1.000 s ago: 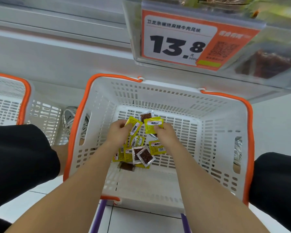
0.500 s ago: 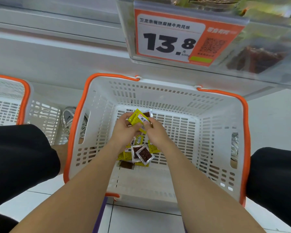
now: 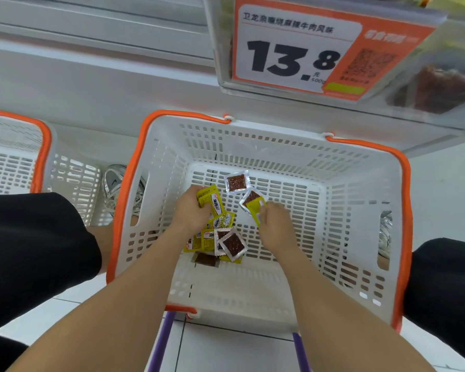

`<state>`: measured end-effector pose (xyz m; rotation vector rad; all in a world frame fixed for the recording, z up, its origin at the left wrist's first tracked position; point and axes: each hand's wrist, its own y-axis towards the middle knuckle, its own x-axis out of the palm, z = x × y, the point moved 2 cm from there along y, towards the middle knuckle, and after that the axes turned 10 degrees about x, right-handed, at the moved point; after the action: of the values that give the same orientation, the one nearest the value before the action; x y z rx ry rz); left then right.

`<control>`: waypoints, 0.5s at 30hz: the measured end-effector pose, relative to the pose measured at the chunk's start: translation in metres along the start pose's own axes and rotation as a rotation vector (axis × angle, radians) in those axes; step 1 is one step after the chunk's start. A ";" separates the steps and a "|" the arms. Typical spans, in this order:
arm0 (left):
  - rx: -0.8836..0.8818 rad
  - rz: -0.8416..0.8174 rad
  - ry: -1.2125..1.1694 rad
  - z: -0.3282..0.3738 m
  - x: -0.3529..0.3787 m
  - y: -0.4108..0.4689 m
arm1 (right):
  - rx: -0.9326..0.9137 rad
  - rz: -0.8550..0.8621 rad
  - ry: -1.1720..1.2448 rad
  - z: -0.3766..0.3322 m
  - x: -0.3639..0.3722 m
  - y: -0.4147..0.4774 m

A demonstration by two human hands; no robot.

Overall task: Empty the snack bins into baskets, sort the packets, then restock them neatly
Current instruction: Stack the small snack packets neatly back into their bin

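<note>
A white basket with an orange rim (image 3: 403, 200) stands between my knees. Inside it, my left hand (image 3: 191, 210) grips a small stack of yellow packets (image 3: 211, 201). My right hand (image 3: 275, 220) pinches one yellow packet (image 3: 255, 206) that lies over a clear packet of brown snack (image 3: 250, 197). Another clear brown packet (image 3: 236, 181) lies flat on the basket floor just beyond my hands. A loose pile of yellow and clear brown packets (image 3: 220, 242) sits on the floor under my wrists.
A second white basket with an orange rim (image 3: 42, 151) stands at the left. A clear snack bin with an orange 13.8 price tag (image 3: 293, 52) juts out overhead at the top right. White shelf fronts run behind; my knees flank the basket.
My hands were together over one yellow packet; they have moved apart. The left keeps the yellow stack, while the right has reached right to another yellow packet. Two clear brown packets now show.
</note>
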<state>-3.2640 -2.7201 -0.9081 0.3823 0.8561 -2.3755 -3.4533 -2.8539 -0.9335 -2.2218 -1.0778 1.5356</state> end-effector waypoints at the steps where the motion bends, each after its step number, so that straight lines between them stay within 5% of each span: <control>1: 0.008 -0.014 -0.037 0.001 0.001 0.000 | 0.030 -0.005 0.074 -0.010 -0.003 0.004; 4: 0.023 -0.083 -0.155 0.013 0.004 0.000 | 0.052 -0.212 0.315 -0.053 0.001 0.010; 9: -0.096 -0.159 -0.528 0.027 -0.011 0.004 | 0.096 -0.094 0.570 -0.078 0.005 0.018; 15: -0.025 0.081 -0.170 0.018 -0.019 0.008 | 0.012 -0.084 0.403 -0.077 0.015 0.016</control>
<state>-3.2453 -2.7289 -0.8902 0.1971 0.7760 -2.2824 -3.3761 -2.8389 -0.9206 -2.3079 -1.0142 0.9961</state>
